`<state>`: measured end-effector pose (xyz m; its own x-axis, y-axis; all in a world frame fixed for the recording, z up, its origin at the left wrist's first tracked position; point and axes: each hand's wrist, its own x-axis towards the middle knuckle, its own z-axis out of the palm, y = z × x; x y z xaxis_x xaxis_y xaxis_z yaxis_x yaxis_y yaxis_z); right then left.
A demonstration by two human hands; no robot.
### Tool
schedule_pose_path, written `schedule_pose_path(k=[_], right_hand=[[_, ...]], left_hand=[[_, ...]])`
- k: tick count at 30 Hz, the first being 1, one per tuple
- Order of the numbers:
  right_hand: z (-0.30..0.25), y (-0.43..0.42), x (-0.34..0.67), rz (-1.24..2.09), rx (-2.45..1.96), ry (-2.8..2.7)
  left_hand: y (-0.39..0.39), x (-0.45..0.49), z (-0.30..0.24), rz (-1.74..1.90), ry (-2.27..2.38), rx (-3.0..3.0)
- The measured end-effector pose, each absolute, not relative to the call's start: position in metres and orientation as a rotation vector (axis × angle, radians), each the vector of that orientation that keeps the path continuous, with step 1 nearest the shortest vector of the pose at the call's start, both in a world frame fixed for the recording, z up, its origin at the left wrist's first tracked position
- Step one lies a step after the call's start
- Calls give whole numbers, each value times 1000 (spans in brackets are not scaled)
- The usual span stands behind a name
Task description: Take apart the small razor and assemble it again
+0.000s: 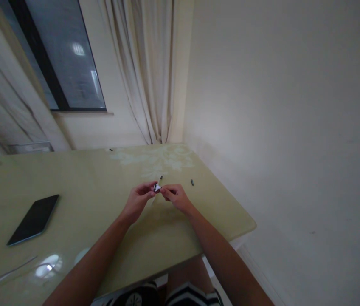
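Head view: left hand (139,196) and right hand (174,196) both pinch a small object (157,188), too tiny to identify.

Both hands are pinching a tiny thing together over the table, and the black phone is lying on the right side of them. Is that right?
Not quite. The head view shows the black phone lying to the left of the hands, not the right. The rest holds: the left hand and right hand pinch a tiny object together over the table.
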<state>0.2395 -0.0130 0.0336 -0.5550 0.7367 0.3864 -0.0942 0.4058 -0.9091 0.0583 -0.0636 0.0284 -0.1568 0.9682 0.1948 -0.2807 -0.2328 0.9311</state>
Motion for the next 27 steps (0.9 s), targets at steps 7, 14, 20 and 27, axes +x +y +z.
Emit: schedule_pose_path(k=[7, 14, 20, 27], right_hand=[[35, -13, 242, 1209, -586, -1882], [30, -10, 244, 1159, -565, -1961], [29, -10, 244, 1130, -596, -1989], [29, -10, 240, 1121, -633, -1923]], left_hand=[[-63, 54, 26, 1579, 1027, 1154], [-66, 55, 29, 1575, 1102, 1174], [-66, 55, 32, 1533, 1115, 1186], [-64, 52, 33, 1508, 1083, 1223]])
